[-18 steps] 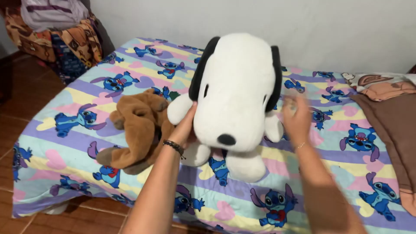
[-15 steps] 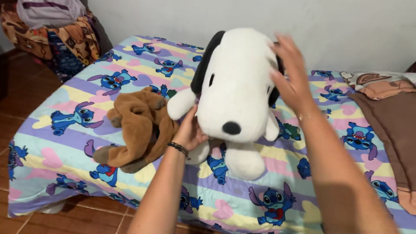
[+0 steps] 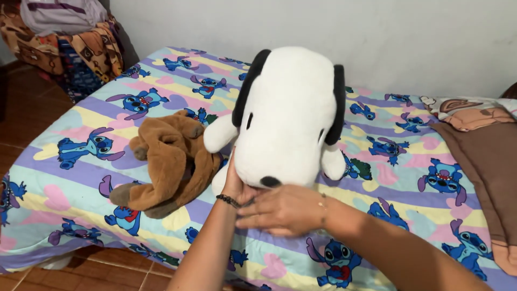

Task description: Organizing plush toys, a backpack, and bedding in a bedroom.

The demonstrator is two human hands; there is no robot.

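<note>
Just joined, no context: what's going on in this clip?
A person stands at a bed with a cartoon-print sheet, handling a big white plush dog with black ears. The left hand grips it from below, near its chin; the right hand lies flat across the front, under its nose. A floppy brown plush toy lies beside it on the sheet, untouched. A brown blanket lies at the right edge.

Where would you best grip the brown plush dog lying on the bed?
Probably around the brown plush dog's thick middle, coming from above on the near bed edge. It lies slumped flat on the patterned sheet, limbs floppy, so its body gives the firmest handful. The white plush dog crowds its right side.
</note>
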